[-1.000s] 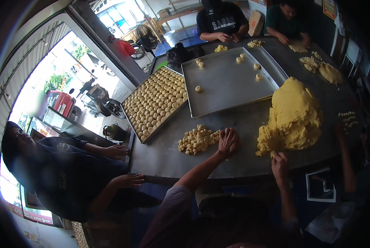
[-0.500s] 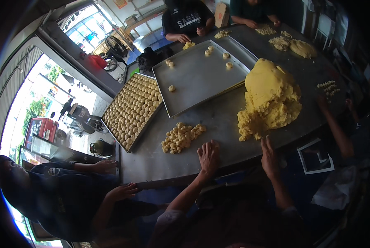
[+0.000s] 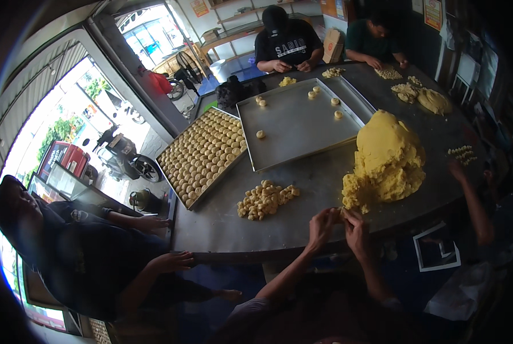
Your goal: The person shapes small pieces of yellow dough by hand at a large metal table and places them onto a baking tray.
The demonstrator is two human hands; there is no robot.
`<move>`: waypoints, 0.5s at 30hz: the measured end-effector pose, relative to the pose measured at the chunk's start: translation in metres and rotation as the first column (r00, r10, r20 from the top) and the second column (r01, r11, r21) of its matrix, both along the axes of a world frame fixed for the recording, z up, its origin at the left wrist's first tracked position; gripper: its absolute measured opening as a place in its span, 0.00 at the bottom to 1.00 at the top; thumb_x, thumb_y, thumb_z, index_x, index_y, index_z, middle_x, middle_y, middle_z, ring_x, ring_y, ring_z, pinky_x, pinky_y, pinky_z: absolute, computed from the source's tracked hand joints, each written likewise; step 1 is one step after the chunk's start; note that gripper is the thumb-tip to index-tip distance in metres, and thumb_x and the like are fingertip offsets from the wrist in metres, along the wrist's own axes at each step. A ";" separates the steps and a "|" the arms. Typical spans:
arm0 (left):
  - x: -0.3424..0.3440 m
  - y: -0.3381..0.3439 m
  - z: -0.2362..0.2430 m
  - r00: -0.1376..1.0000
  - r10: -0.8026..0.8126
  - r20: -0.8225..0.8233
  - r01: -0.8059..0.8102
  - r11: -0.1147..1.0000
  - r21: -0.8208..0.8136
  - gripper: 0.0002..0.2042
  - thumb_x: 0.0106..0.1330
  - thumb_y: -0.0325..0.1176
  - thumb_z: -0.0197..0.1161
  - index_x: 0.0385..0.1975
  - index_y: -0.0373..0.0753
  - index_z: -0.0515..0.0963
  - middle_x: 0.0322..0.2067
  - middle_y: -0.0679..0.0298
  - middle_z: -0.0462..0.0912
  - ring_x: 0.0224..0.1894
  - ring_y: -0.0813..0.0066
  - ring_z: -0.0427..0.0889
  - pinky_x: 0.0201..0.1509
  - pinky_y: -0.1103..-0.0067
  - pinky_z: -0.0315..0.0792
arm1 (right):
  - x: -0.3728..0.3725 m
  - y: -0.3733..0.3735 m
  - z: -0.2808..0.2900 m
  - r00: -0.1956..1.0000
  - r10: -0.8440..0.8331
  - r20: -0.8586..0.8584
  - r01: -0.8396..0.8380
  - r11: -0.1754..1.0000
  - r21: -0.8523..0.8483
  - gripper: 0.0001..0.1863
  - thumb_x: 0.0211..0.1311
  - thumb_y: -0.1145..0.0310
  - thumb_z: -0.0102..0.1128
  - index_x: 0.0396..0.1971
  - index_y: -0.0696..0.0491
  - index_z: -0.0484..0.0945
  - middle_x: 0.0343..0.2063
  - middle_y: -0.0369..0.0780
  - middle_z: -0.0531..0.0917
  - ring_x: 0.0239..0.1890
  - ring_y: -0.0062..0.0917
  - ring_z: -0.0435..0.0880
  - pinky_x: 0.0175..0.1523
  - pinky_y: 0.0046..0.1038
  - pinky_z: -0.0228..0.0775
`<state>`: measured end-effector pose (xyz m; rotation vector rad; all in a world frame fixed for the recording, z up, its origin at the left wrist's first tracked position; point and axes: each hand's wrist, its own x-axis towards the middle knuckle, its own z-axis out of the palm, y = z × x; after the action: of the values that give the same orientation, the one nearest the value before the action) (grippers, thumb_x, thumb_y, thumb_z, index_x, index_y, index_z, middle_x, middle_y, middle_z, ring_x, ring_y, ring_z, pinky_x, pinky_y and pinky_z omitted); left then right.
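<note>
Head view, dough mound [image 3: 389, 160] beyond right hand [image 3: 357, 230], filled tray [image 3: 218, 180] farther left

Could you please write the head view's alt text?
Left hand and right hand are close together, by a yellow mound on a metal table. Nearby are dough pieces, a packed tray of balls, a sparser tray and people.

Left hand [image 3: 320, 227] near right hand [image 3: 357, 231], fingers [image 3: 329, 214] bent
</note>
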<state>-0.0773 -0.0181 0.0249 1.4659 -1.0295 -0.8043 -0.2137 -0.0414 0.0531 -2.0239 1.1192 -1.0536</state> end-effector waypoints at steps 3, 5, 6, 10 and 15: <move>0.004 0.003 0.011 0.988 -0.082 -0.130 0.081 0.997 -0.010 0.15 0.69 0.38 0.56 0.44 0.32 0.79 0.34 0.49 0.85 0.38 0.56 0.86 0.41 0.68 0.77 | 0.005 -0.011 -0.013 0.999 0.001 -0.048 0.001 0.999 0.043 0.17 0.62 0.79 0.55 0.51 0.58 0.78 0.42 0.50 0.83 0.48 0.44 0.81 0.50 0.33 0.73; 0.021 -0.003 0.000 0.991 -0.132 0.024 0.129 0.988 0.078 0.14 0.65 0.37 0.58 0.42 0.32 0.79 0.33 0.47 0.84 0.39 0.50 0.84 0.40 0.66 0.77 | 0.011 -0.016 -0.003 0.997 0.071 -0.023 -0.069 0.994 0.080 0.17 0.57 0.80 0.59 0.49 0.57 0.81 0.43 0.49 0.84 0.46 0.43 0.82 0.50 0.33 0.74; 0.039 -0.006 -0.017 0.951 -0.174 0.254 0.131 0.975 0.178 0.14 0.63 0.36 0.60 0.41 0.33 0.79 0.33 0.47 0.84 0.39 0.47 0.83 0.40 0.64 0.76 | 0.017 -0.015 -0.003 0.991 0.125 -0.037 -0.125 0.992 0.001 0.16 0.57 0.80 0.60 0.47 0.57 0.81 0.42 0.49 0.84 0.46 0.43 0.82 0.49 0.33 0.74; 0.040 0.000 -0.031 0.896 -0.204 0.395 0.168 0.978 0.124 0.13 0.54 0.34 0.66 0.37 0.35 0.77 0.31 0.45 0.82 0.39 0.41 0.79 0.38 0.60 0.75 | 0.023 -0.013 -0.023 0.950 0.294 0.105 -0.305 0.946 0.109 0.18 0.55 0.80 0.63 0.48 0.56 0.82 0.43 0.47 0.84 0.45 0.36 0.83 0.47 0.30 0.76; 0.026 0.000 -0.034 0.887 -0.180 0.426 0.067 0.961 0.267 0.16 0.54 0.34 0.67 0.41 0.37 0.73 0.30 0.44 0.81 0.38 0.41 0.80 0.36 0.59 0.74 | 0.022 -0.015 -0.031 0.982 0.190 -0.001 -0.189 0.977 0.098 0.15 0.52 0.81 0.64 0.42 0.60 0.83 0.42 0.48 0.83 0.41 0.37 0.84 0.46 0.31 0.76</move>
<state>-0.0516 -0.0185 -0.0087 1.8683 -1.4214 -0.7177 -0.1914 -0.0561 0.0219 -2.0153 0.9420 -0.8769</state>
